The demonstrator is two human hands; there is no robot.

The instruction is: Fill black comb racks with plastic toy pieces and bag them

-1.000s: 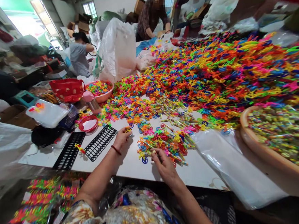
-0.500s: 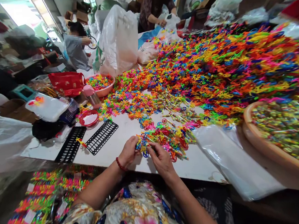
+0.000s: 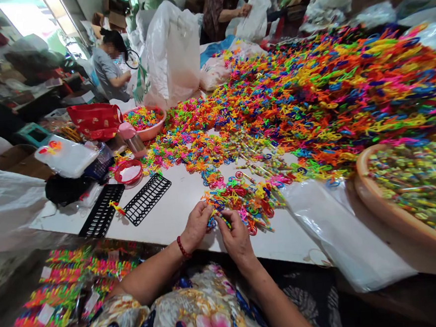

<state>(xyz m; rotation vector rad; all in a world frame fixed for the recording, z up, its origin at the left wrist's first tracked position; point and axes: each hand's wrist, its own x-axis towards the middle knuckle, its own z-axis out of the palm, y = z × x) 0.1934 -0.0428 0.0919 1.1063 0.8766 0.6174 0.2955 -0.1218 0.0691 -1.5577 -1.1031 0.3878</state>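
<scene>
Near the front edge of the white table (image 3: 272, 244), my two hands meet over a small colourful plastic toy (image 3: 211, 223) with blue and orange parts. My left hand (image 3: 195, 228) pinches it from the left; a dark red bead bracelet circles that wrist. In the fingers of my right hand (image 3: 237, 236) is a thin striped stick (image 3: 228, 223) in yellow and dark tones, close against the toy. Whether the two are joined is hidden by my fingers. Just beyond my hands lies a small heap of similar toys (image 3: 239, 197) with wheel-like rings, mixed with striped sticks.
Two black slotted racks (image 3: 148, 199) lie left, near a red basket (image 3: 128, 173). A huge pile of bright plastic pieces (image 3: 329, 101) covers the far right. Clear plastic bags (image 3: 342, 234) and a big tub (image 3: 361, 173) stand right. Two people (image 3: 108, 66) work at the back.
My hands have drawn closer together, the left shifting right. The striped stick now shows in my right fingers. At the back, one person raises a white bag; another sits more upright.
</scene>
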